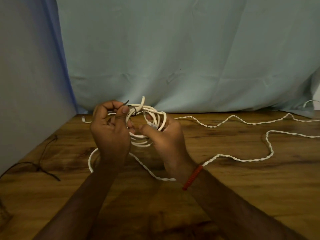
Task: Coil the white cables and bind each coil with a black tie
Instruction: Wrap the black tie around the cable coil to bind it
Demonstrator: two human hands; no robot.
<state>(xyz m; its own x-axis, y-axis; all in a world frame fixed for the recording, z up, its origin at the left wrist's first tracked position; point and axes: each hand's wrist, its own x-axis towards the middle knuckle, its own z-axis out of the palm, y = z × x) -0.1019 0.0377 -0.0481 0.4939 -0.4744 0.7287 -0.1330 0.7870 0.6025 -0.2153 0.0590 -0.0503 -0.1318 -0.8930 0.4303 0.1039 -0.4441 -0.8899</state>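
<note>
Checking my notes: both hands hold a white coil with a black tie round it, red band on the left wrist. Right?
No: the head view shows the red band on the right wrist; white coil and black tie are as stated.

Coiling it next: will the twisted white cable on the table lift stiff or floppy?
Probably floppy: the twisted white cable lies in loose wavy bends on the table. Thin, so probably light. Likely to trail, since it runs off the right edge.

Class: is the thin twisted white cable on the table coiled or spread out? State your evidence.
Spread out: the twisted cable snakes in loose waves across the wooden table, uncoiled and untied.
</note>
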